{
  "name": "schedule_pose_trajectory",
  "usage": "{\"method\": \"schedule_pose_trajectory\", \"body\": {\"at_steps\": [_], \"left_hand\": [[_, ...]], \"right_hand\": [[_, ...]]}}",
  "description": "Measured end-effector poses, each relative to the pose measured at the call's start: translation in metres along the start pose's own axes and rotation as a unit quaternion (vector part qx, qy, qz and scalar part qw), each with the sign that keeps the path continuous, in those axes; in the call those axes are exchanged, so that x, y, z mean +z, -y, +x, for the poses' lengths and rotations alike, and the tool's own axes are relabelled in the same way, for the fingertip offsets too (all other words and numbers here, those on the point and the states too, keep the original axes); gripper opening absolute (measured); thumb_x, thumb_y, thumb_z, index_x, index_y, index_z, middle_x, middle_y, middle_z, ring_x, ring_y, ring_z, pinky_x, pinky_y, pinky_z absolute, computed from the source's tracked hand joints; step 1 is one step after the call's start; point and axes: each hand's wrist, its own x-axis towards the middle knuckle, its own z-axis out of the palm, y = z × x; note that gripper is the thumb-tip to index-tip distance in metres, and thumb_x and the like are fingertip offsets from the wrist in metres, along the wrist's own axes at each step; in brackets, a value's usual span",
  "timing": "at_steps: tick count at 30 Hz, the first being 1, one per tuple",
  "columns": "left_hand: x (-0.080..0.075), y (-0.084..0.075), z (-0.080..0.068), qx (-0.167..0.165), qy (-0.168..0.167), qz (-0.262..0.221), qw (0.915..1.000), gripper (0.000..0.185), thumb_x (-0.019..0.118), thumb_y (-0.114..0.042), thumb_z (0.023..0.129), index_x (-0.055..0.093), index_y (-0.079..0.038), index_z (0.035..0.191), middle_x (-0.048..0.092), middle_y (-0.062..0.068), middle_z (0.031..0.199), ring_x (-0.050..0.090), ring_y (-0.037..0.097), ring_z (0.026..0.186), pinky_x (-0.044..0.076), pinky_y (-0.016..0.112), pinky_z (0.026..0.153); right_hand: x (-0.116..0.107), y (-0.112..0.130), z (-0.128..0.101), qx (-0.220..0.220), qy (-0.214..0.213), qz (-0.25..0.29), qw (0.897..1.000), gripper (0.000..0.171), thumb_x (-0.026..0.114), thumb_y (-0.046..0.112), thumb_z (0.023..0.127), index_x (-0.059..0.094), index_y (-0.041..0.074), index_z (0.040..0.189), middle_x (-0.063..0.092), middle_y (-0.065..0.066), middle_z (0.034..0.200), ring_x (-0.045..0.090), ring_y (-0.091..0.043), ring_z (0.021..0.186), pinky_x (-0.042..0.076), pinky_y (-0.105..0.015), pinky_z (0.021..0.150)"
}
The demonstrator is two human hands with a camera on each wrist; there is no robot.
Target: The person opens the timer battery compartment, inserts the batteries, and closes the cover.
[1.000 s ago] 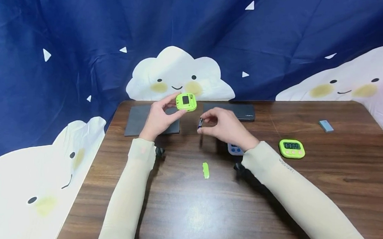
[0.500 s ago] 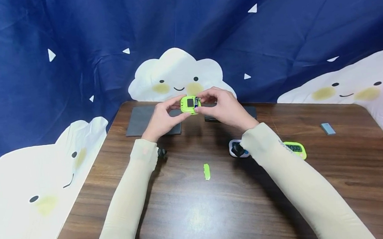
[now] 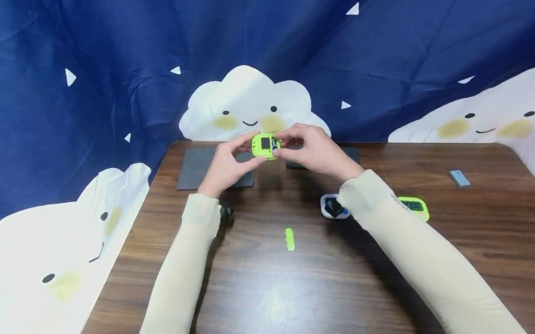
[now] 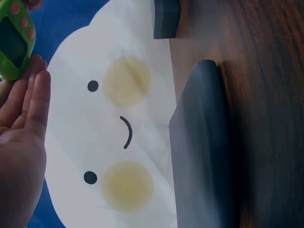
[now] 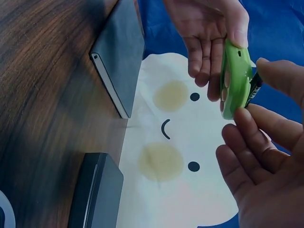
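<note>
My left hand (image 3: 224, 165) grips a lime-green digital timer (image 3: 257, 147) by its left side, raised above the table with its back towards the head camera. My right hand (image 3: 315, 150) pinches a small dark cylindrical battery (image 5: 255, 89) between thumb and index finger. In the head view the battery lies lengthwise at the timer's right-hand slot, and the right fingertips are right at that edge. In the left wrist view the timer's screen and pink buttons show. A lime-green battery cover (image 3: 289, 239) lies on the table below the hands.
On the table, a dark notebook (image 3: 191, 169) lies back left and a black box (image 5: 105, 190) partly behind my right hand. A white-rimmed timer (image 3: 324, 209) and another green timer (image 3: 420, 208) lie near my right sleeve. A small blue block (image 3: 459, 178) lies far right.
My right hand has moved up with the battery, from below the timer to its slot. The battery now sits lower in it than half a second ago. The left hand has shifted slightly right.
</note>
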Motion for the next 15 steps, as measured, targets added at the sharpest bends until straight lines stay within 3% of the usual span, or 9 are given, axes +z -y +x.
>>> {"method": "schedule_pose_trajectory", "body": {"at_steps": [11,15], "left_hand": [[-0.0005,0.001,-0.0018,0.006,0.0,0.005,1.0,0.064,0.091,-0.03,0.096,0.068,-0.025,0.156,0.079,0.009,0.139,0.076,0.027,0.122,0.058,0.05,0.115],[-0.0007,0.0003,-0.0003,0.009,0.0,0.0,1.0,0.065,0.091,-0.028,0.096,0.068,-0.024,0.156,0.078,0.009,0.139,0.076,0.028,0.122,0.058,0.049,0.115]], "right_hand": [[0.0026,-0.0002,-0.0013,0.003,-0.006,-0.003,1.0,0.04,0.082,0.025,0.104,0.078,0.01,0.14,0.077,-0.009,0.122,0.076,-0.023,0.112,0.063,-0.043,0.105],[0.004,-0.0023,-0.0048,0.028,-0.027,0.033,0.999,0.04,0.08,0.029,0.106,0.078,0.012,0.142,0.08,-0.01,0.124,0.075,-0.022,0.11,0.062,-0.034,0.098]]}}
